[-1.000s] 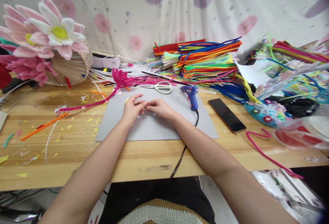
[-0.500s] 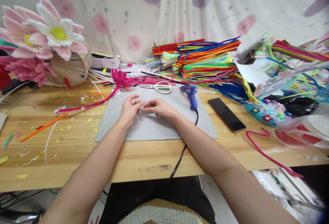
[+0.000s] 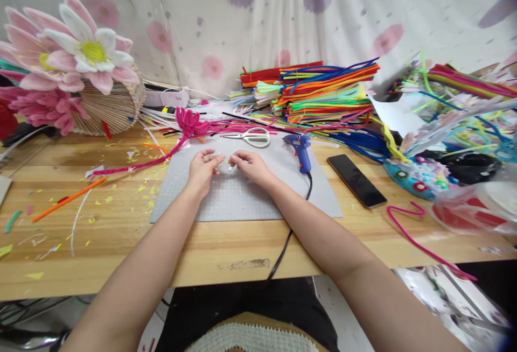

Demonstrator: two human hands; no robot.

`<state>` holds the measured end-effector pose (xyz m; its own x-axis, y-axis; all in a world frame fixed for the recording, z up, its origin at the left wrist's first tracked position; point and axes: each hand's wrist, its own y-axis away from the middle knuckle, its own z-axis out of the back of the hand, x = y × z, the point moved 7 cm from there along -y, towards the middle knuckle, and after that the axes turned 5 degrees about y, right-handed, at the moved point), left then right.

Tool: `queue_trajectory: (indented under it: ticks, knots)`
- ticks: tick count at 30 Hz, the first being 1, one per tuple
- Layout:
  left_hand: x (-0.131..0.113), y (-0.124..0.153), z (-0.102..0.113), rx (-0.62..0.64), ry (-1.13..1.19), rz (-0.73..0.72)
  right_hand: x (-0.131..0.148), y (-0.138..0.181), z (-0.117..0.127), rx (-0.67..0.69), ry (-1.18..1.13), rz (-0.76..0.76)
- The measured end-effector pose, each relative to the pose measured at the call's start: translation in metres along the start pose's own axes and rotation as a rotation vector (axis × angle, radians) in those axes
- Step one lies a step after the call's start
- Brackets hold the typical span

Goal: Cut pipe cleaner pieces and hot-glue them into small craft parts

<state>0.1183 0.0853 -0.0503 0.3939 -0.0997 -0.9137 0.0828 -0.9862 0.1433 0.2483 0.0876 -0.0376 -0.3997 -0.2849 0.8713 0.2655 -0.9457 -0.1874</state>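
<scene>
Hands parted just now over the grey mat (image 3: 238,201); the small whitish piece (image 3: 230,169), near 12 o'clock, sat in the right hand's (image 3: 252,168) pinch, clear of the left hand (image 3: 201,171). Left fingertips were narrow; couldn't tell if gripping. Flowers (image 3: 92,53) crowded the stick-ribbed basket (image 3: 109,107) at 10; the plastic-wrapped tub (image 3: 496,201) at 3 showed red.

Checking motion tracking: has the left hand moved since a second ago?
Yes, slightly: the left hand has shifted left, judged against the scissors on the mat.

On the bench (image 3: 194,266), a mat (image 3: 242,201) lies beneath the 2 hands (image 3: 200,173); scissors (image 3: 245,136) behind them, glue gun (image 3: 302,154) then phone (image 3: 356,181) rightward.
</scene>
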Motion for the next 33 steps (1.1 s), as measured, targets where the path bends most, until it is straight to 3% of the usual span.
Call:
queue_trajectory:
  ticks: [19, 27, 33]
  knots:
    - [-0.003, 0.005, -0.007, 0.071, -0.058, 0.014, 0.014, 0.006, -0.002, -0.070, 0.211, 0.136]
    - [0.000, 0.005, -0.008, 0.126, -0.061, 0.015, 0.014, 0.005, -0.005, -0.037, 0.350, 0.110]
    - [0.000, 0.004, -0.005, 0.059, -0.065, 0.005, 0.005, 0.003, -0.001, -0.030, 0.289, 0.050]
